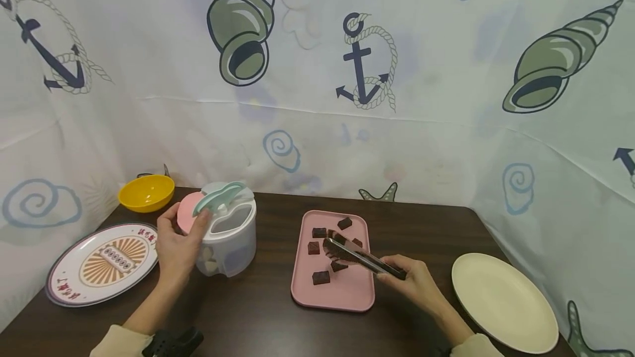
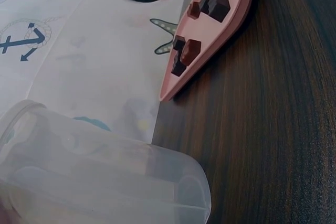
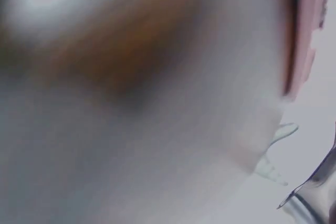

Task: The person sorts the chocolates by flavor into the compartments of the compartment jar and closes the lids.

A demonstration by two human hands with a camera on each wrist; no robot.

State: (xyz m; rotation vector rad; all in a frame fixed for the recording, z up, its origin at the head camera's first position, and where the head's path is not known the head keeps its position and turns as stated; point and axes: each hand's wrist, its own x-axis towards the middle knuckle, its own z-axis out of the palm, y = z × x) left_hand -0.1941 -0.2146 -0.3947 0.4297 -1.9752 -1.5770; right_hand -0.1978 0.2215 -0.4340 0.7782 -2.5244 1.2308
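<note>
At the left, my left hand (image 1: 176,249) pinches the raised pink lid (image 1: 187,211) of a clear divided container (image 1: 233,252), thumb in front. A teal lid (image 1: 220,196) also stands raised beside the thumb. Pale lumps show through the container's lower wall. The left wrist view has the container's clear side (image 2: 115,177) large and close. My right hand (image 1: 412,282) grips dark tongs (image 1: 364,259), their tips over a pink tray (image 1: 342,296) of several dark chocolate pieces (image 1: 321,277). In the right wrist view the tongs (image 3: 315,195) enter at the lower right; much there is blurred.
A yellow bowl (image 1: 146,194) stands at the back left, behind a white plate with printed patterns (image 1: 69,274). On the right lies a cream plate (image 1: 503,302) near the edge of the dark table (image 1: 268,313). A patterned curtain (image 1: 317,142) hangs behind.
</note>
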